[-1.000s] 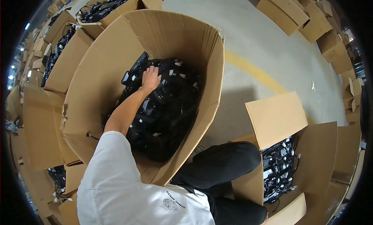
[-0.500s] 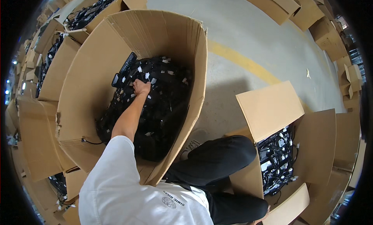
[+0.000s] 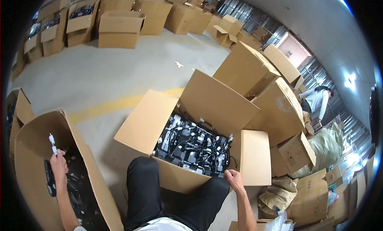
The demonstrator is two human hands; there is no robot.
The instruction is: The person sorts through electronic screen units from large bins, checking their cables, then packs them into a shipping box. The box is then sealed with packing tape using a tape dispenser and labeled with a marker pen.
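Black adapters (image 3: 185, 145) and cables (image 3: 208, 154) are dotted with white plugs (image 3: 230, 138) in a tan cardboard box (image 3: 179, 176). The grey floor (image 3: 131, 67) is crossed by a yellow stripe (image 3: 107, 110). Black trousers (image 3: 143, 187) are worn; a sack (image 3: 325, 146) is coloured pale green.

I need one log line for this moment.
left hand: holds white connectors at left carton | right hand: by knee | middle carton: black cables

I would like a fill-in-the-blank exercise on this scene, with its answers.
The left hand holds a small piece coloured ____.
The right hand is beside the person's ____ knee.
The corded devices in the middle box are mostly ____.
The painted line on the floor is ____.

Missing words: white; right; black; yellow.
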